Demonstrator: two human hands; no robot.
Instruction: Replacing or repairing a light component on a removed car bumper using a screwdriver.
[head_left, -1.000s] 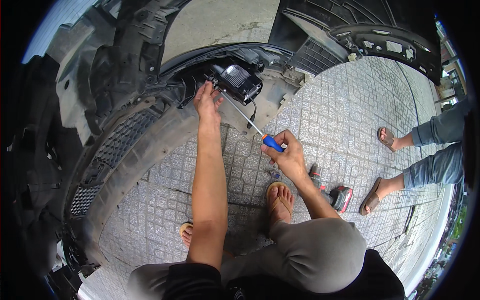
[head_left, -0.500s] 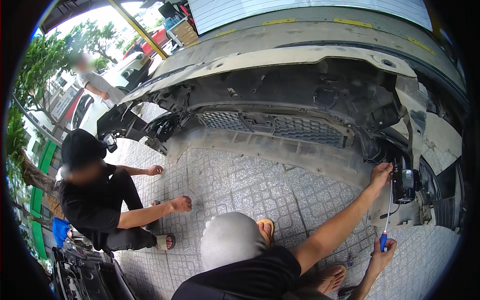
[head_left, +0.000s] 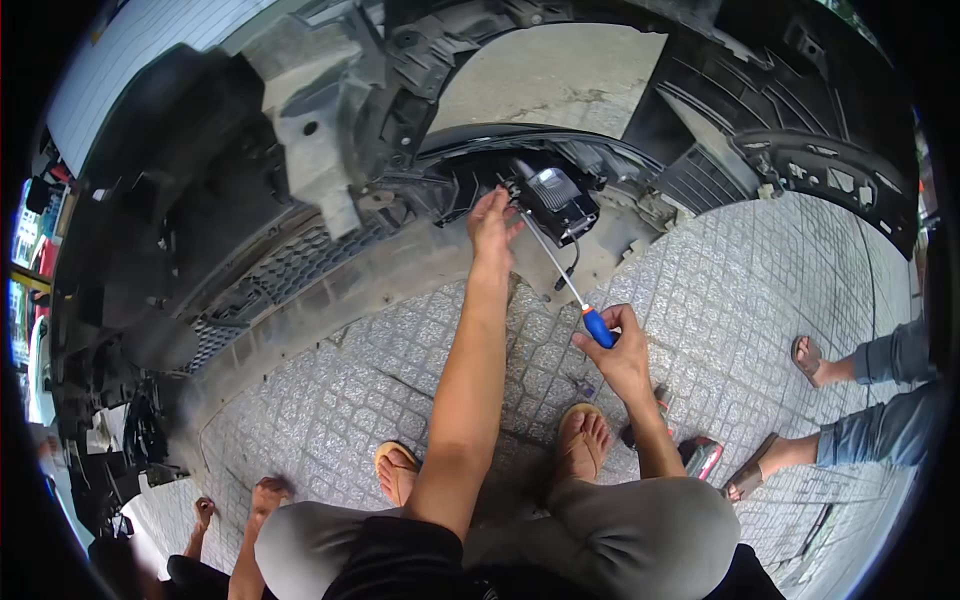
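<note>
My right hand (head_left: 625, 355) is closed around the blue handle of a long-shafted screwdriver (head_left: 597, 325). The shaft slants up and left, its tip meeting the mount beside a black-housed fog lamp (head_left: 553, 190). At that same mount, the fingertips of my left hand (head_left: 490, 228) are bent together; what they pinch is too small to make out. The lamp sits on the inner side of a large car bumper (head_left: 335, 160) that lies on the paving. A dark cable hangs below the lamp, next to the screwdriver shaft.
A honeycomb grille (head_left: 290, 265) runs along the bumper to the left. At lower left, a co-worker's hand (head_left: 268, 495) shows near my knee. Another person's jeans-clad legs (head_left: 870, 440) are at the right. A red-and-dark tool (head_left: 702, 457) lies on the paving by my right foot.
My view has swung right and down, bringing the lamp and both hands towards the middle. The screwdriver is still in my right hand, and my left hand remains at the lamp mount.
</note>
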